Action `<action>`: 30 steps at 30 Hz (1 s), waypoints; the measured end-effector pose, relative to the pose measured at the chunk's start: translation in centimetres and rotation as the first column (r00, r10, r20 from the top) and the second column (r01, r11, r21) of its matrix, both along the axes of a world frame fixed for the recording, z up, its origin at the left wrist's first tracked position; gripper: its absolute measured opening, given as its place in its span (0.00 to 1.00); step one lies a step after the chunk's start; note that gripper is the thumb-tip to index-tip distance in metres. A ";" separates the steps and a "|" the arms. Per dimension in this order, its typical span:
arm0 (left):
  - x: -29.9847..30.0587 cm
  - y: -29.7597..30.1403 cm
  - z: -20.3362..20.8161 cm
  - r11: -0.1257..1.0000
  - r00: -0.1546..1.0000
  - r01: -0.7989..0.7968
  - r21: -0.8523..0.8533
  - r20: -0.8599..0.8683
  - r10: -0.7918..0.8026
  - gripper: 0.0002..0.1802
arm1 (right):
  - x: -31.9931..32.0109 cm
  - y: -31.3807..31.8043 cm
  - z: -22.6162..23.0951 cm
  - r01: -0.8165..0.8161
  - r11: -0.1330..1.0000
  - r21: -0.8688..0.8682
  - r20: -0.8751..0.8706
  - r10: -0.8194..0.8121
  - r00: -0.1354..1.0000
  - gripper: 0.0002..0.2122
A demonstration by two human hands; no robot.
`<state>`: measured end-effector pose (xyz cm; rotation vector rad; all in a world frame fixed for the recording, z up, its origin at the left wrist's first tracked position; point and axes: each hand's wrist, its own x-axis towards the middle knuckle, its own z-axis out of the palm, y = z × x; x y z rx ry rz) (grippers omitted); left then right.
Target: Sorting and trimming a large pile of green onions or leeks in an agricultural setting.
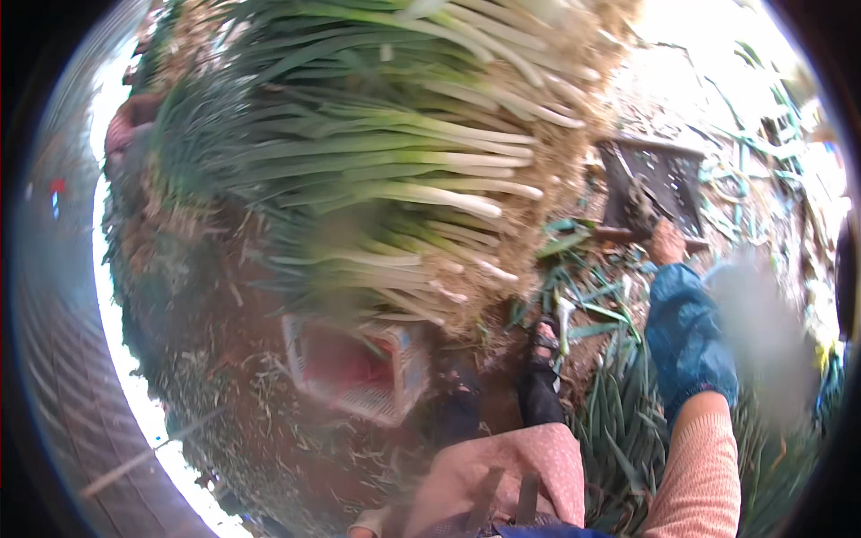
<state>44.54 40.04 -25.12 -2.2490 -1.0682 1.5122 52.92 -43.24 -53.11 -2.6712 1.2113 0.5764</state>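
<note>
While the right hand touches the black stool right of the spring-onion pile, its grip is indeterminable, likewise the left hand's.

"What carries everything here?"
"A brown earth floor, strewn with dry bits at lower left."
"And on it?"
"A big heap of long green onions at upper centre, a pale plastic crate below it, cut leaf scraps right of centre, and more green leaves at lower right."
</note>
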 end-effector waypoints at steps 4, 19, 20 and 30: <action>-1.2 -8.1 3.6 0.978 0.979 -0.204 -0.045 -0.025 0.204 0.28 | -0.8 -2.0 -1.0 0.032 0.999 -0.001 0.058 -0.032 0.998 0.08; -11.7 -4.7 -4.4 0.424 0.637 -0.290 -0.858 0.157 0.755 0.22 | 2.6 16.4 30.5 0.054 -0.050 0.997 -0.068 -0.339 0.938 0.14; -11.5 -5.9 -4.0 0.382 0.601 -0.278 -0.881 0.151 0.785 0.22 | 2.8 20.9 34.7 0.179 -0.147 0.973 -0.201 -0.155 0.967 0.14; -14.6 -1.5 4.1 0.956 0.679 0.155 -0.249 0.730 0.080 0.29 | 3.8 60.1 50.4 0.099 -0.053 0.994 -0.018 0.797 0.603 0.15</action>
